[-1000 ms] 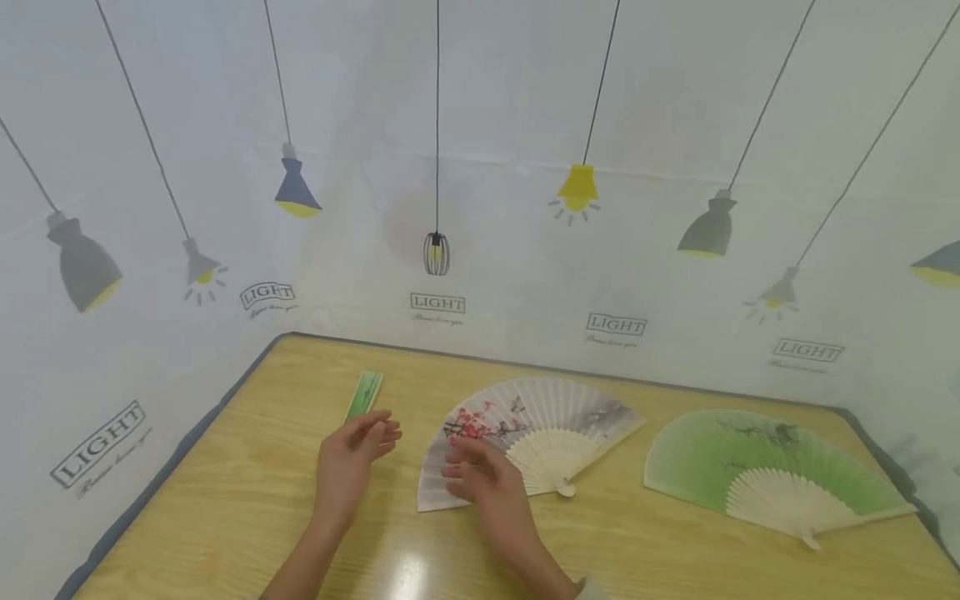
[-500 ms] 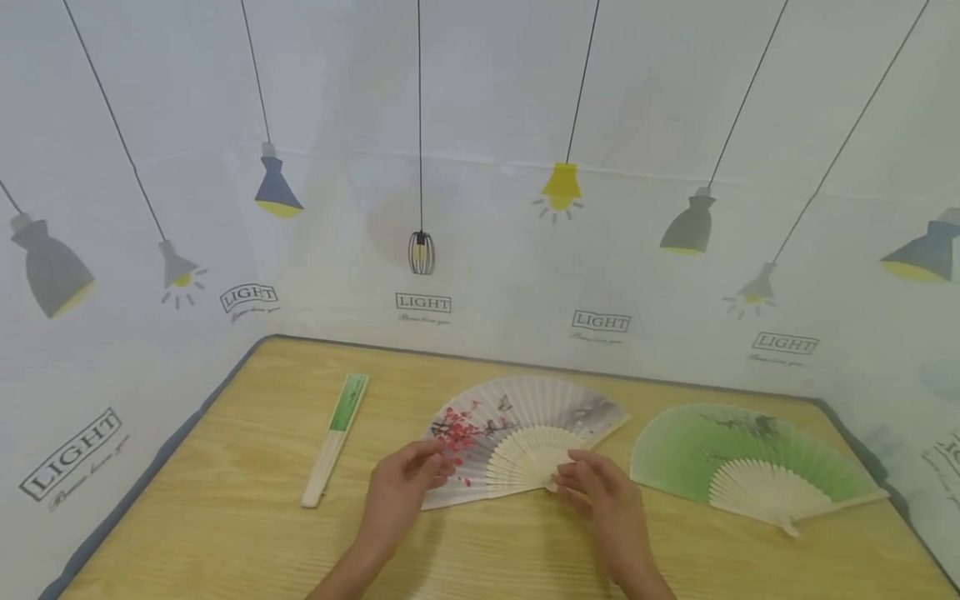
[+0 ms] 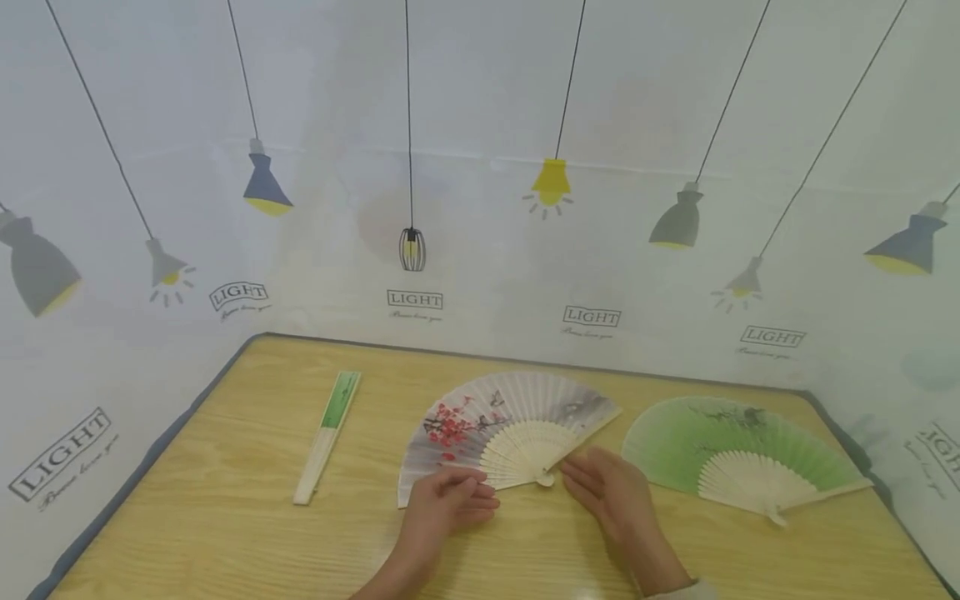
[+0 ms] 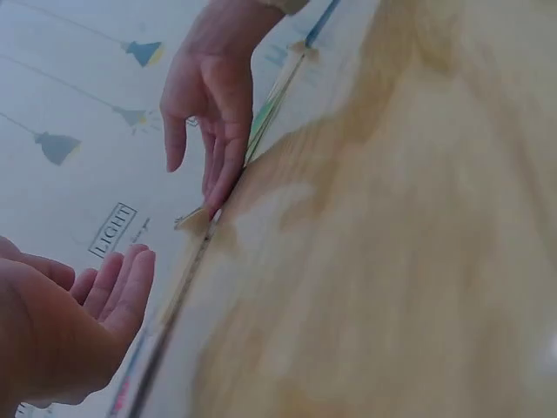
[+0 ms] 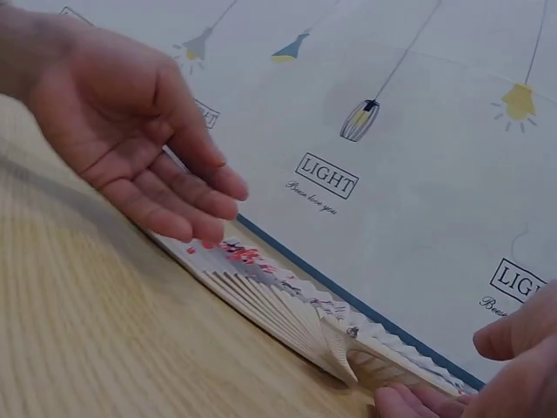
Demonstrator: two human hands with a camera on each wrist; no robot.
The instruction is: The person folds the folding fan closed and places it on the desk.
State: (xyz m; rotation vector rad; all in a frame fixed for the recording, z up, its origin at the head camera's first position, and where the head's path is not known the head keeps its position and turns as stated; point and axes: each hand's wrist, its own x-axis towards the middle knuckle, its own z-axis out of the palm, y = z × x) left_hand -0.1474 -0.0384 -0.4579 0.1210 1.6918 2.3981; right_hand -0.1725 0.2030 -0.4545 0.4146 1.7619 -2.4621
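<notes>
A spread folding fan (image 3: 525, 425), pale with red blossoms and butterflies, lies on the table with its pivot toward the person. Over its lower left edge hovers my left hand (image 3: 446, 510), palm inward and fingers relaxed; in the right wrist view this left hand (image 5: 139, 131) holds nothing. My right hand (image 3: 611, 496) is beside the pivot, fingertips low at the fan's right outer stick. From the left wrist view, the right hand's (image 4: 218, 96) fingers point straight down to the table by the fan; whether they touch the stick, I cannot tell.
To the right lies a spread green folding fan (image 3: 742, 454). A folded fan (image 3: 326, 437) with a green end is on the left. The wooden table (image 3: 225, 533) meets a white printed curtain (image 3: 487, 233) at the back and sides.
Both hands have moved right, the left leaving the folded fan for the blossom fan's lower left edge. The right hand has gone from over the blossom fan to beside its pivot.
</notes>
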